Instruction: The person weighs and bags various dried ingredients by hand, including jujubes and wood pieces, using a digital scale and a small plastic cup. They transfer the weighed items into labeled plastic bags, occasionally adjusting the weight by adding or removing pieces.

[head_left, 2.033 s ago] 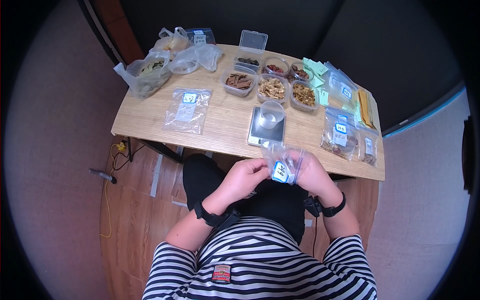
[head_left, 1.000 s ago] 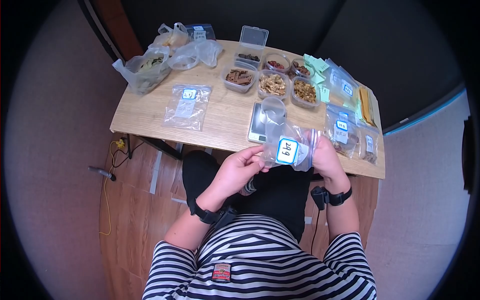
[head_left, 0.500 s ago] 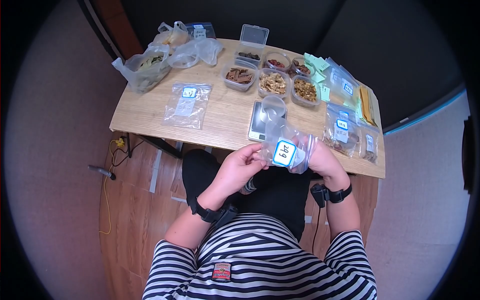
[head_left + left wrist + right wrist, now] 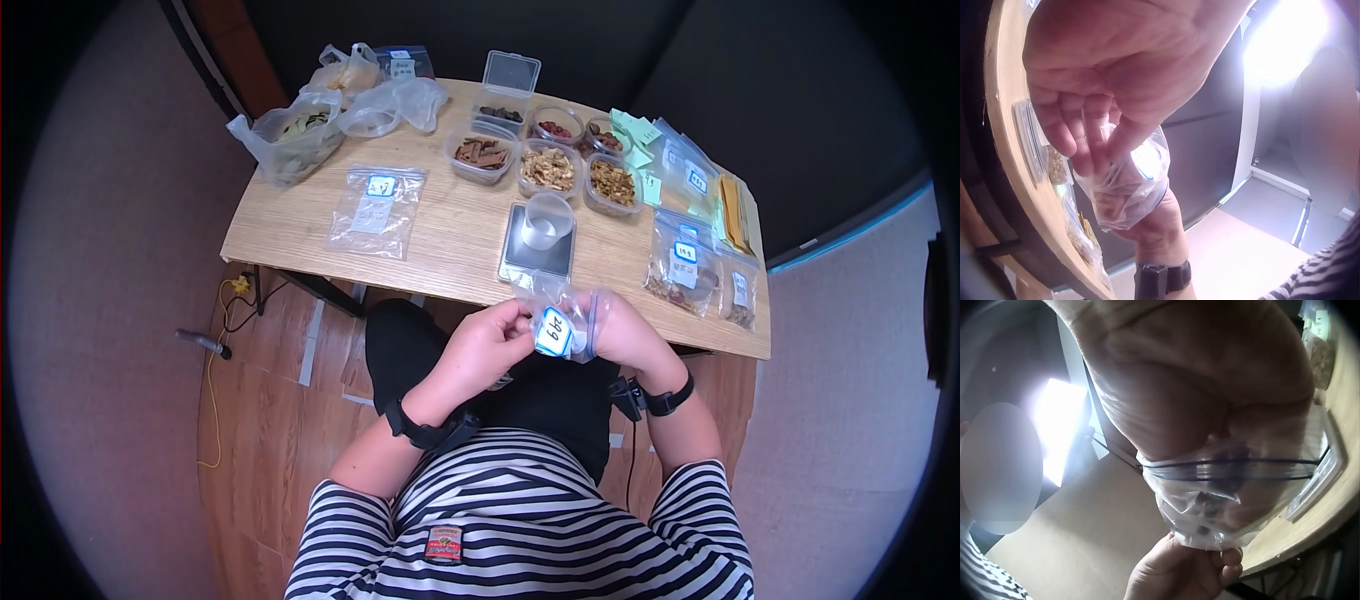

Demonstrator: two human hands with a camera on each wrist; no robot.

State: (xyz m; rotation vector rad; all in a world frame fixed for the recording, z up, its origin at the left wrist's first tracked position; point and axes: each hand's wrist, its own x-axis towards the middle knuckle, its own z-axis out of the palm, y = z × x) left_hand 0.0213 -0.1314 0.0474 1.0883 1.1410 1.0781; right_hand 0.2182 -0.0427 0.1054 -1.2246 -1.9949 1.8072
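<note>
My left hand (image 4: 482, 350) pinches the bottom end of a clear zip bag (image 4: 592, 312) between thumb and fingers, in front of the table edge. A blue-bordered label (image 4: 553, 332) reading "29g" is on the bag. From the other end my right hand (image 4: 632, 338) reaches in through the mouth, its fingers inside the plastic. The right wrist view shows the blue zip strip (image 4: 1235, 469) lying across this hand, with the fingers blurred by the film. Just beyond the hands, a small plastic cup (image 4: 546, 222) stands on a kitchen scale (image 4: 514, 262).
Behind the scale are several open tubs, among them bark pieces (image 4: 480, 155) and pale slices (image 4: 548, 170). A flat labelled zip bag (image 4: 375, 215) lies left. Filled zip bags (image 4: 683, 275) and brown envelopes (image 4: 735, 215) lie right. Plastic bags (image 4: 290, 145) crowd the back left.
The 29g bag was lifted and spread wider about a second ago, overlapping the scale; both hands now hold it lower and closer together, with the plastic bunched over the right fingers.
</note>
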